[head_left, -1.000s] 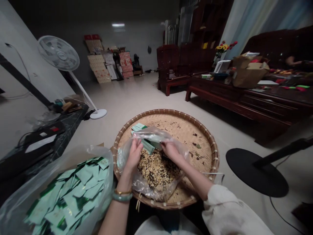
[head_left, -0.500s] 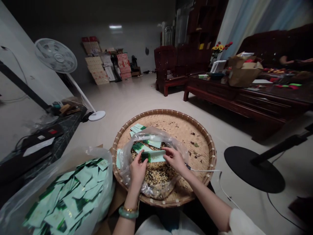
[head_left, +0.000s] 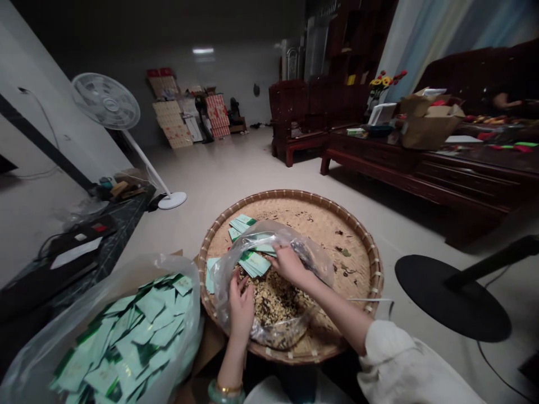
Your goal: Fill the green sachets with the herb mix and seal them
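My left hand (head_left: pixel 242 300) is over the left side of a clear plastic bag (head_left: pixel 318 264), its fingers apart and holding nothing. Under it lies a loose mix of pale and dark dried bits (head_left: pixel 278 294) inside the bag. My right hand (head_left: pixel 289 265) reaches into the bag's far side, its thumb and fingers closed at the right end of a light-green packet (head_left: pixel 264 248). Just left of these fingertips, a fanned group of green packets (head_left: pixel 254 264) rests on the mix. The bag sits in a round woven bamboo tray (head_left: pixel 357 235).
More packets (head_left: pixel 242 223) lie on the tray's far left. A large plastic bag (head_left: pixel 191 292) full of green packets (head_left: pixel 147 331) stands left. A black round stand base (head_left: pixel 452 297) is at right, a white fan (head_left: pixel 172 200) at far left, a wooden table (head_left: pixel 379 160) beyond.
The packet held between both hands has left my left hand, which has drawn back with fingers apart. My right hand has moved to the packets at the bag's far side. The view shifted slightly.
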`<action>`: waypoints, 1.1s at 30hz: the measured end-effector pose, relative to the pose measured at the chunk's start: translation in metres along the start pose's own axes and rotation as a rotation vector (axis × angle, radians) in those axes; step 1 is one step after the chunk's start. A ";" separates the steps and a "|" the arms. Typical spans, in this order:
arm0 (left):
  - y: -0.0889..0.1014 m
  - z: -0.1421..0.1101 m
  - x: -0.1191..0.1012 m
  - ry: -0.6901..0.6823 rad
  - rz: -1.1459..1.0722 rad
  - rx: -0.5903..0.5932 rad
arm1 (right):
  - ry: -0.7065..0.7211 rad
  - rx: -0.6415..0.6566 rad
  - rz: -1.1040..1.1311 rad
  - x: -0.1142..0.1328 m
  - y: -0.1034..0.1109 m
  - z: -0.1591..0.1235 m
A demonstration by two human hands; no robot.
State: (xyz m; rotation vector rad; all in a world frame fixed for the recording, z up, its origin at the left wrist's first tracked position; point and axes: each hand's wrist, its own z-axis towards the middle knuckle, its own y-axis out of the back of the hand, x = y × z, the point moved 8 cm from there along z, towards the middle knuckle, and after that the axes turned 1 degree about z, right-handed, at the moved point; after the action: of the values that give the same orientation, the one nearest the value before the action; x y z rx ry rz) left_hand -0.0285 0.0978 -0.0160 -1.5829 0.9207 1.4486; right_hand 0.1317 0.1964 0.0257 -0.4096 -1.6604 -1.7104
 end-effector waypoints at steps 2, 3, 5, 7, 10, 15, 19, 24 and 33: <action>0.000 0.001 0.002 0.020 -0.019 0.009 | 0.054 0.076 -0.081 0.013 -0.014 -0.005; 0.000 0.001 0.002 0.027 -0.028 0.009 | 0.070 0.112 -0.121 0.018 -0.021 -0.007; 0.000 0.003 0.004 0.039 -0.053 0.000 | 0.077 0.165 -0.199 0.024 -0.032 -0.006; 0.000 0.004 0.006 0.049 -0.077 -0.015 | 0.063 0.191 -0.267 0.025 -0.039 -0.001; 0.001 0.006 0.008 0.055 -0.089 -0.010 | 0.043 0.193 -0.329 0.025 -0.043 0.008; 0.001 0.004 0.007 0.078 -0.111 -0.007 | 0.078 0.131 -0.349 0.027 -0.035 0.006; 0.002 -0.003 0.002 0.203 -0.309 -0.059 | 0.196 0.058 -0.317 0.033 -0.015 -0.015; -0.011 -0.019 -0.007 0.431 -0.526 0.028 | 0.535 -0.080 -0.093 0.042 0.019 -0.066; -0.029 -0.048 0.000 0.431 -0.315 0.197 | 0.097 -0.260 0.432 0.007 0.039 -0.105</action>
State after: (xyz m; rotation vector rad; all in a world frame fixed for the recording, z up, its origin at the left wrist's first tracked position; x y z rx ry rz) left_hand 0.0176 0.0670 -0.0121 -1.8254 0.9650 0.7893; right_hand 0.1786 0.0968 0.0455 -0.7371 -1.1765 -1.5869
